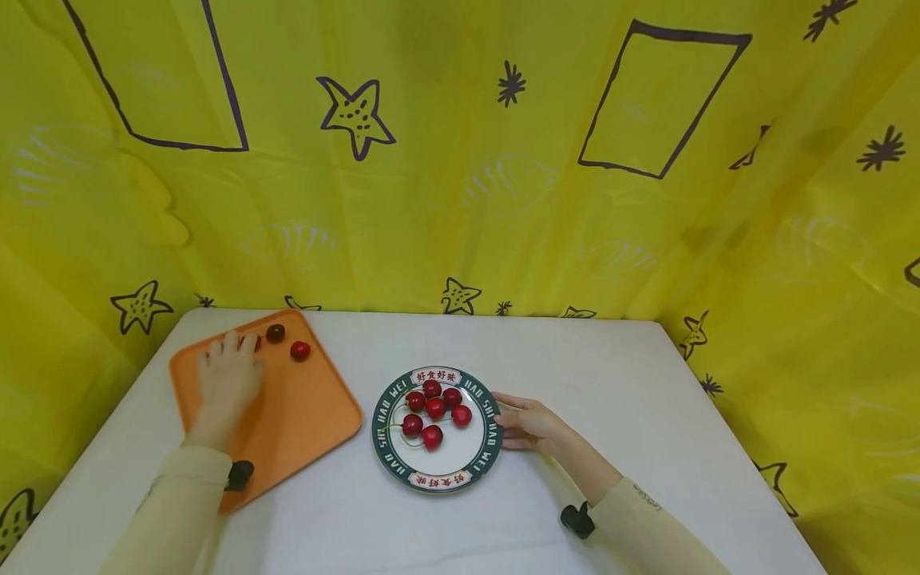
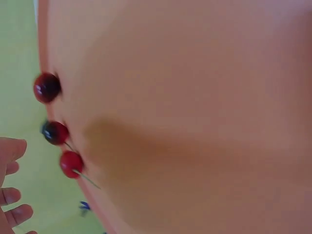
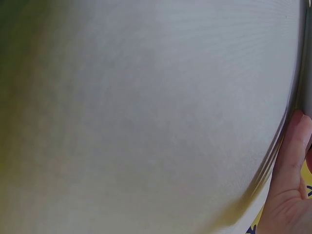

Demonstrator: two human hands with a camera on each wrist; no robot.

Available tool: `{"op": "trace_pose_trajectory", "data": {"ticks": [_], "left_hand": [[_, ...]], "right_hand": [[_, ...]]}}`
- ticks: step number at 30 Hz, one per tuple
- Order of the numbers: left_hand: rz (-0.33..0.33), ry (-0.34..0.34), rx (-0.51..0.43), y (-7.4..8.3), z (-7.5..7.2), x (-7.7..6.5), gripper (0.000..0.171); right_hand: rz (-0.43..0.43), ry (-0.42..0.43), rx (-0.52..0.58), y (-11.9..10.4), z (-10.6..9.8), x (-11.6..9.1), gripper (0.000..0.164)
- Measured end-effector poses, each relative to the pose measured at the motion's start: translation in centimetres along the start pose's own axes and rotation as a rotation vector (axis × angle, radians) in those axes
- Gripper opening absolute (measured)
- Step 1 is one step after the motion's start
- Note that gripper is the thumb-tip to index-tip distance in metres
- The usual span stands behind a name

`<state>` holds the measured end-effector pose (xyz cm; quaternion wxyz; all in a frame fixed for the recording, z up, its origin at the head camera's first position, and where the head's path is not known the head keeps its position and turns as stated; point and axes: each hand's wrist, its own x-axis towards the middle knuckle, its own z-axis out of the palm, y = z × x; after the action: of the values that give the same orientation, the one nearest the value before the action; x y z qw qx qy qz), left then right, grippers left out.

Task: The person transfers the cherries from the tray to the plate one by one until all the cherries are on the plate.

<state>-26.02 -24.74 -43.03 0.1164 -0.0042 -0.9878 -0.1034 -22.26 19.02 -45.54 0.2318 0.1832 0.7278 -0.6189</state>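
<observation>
My left hand (image 1: 231, 375) hangs over the upper left of an orange tray (image 1: 302, 415), fingers spread and relaxed. Close to its fingertips are a dark cherry (image 1: 275, 333), a red cherry (image 1: 300, 350) and another cherry (image 1: 251, 343) partly hidden by the hand. All three cherries show in the left wrist view, where the fingers (image 2: 10, 196) are apart from them. My right hand (image 1: 535, 425) pinches the right rim of a round plate (image 1: 460, 463) with a green patterned border. Several red cherries (image 1: 435, 408), some with stems, lie on it.
A white-covered table (image 1: 575, 359) carries the tray at left and the plate near the middle. Yellow curtains (image 1: 446, 216) with drawn stars and shells enclose the table at the back and sides.
</observation>
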Motion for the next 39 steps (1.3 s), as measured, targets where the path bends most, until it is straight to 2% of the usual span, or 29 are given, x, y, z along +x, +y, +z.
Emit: {"op": "trace_pose_trajectory", "data": {"ticks": [10,17,26,33,39], "left_hand": [[-0.117,-0.148,-0.02,-1.4,0.4,1.1,0.044],[-0.146,-0.211,-0.054,-2.2,0.5,1.5,0.043],[-0.19,-0.286,-0.072,-2.2,0.6,1.6,0.045],[-0.238,-0.285,-0.047,-2.2,1.0,1.2,0.04],[-0.277,-0.24,-0.116,-2.0,1.7,1.0,0.032]], "right_hand": [[0.008,0.003,0.007,0.1,0.0,0.1,0.049],[0.002,-0.012,0.014,0.1,-0.1,0.1,0.05],[-0.001,-0.015,0.015,0.1,0.0,0.0,0.05],[-0.001,-0.006,0.013,-0.1,0.0,0.0,0.049],[0.003,-0.015,0.015,-0.1,0.0,0.1,0.049]]}}
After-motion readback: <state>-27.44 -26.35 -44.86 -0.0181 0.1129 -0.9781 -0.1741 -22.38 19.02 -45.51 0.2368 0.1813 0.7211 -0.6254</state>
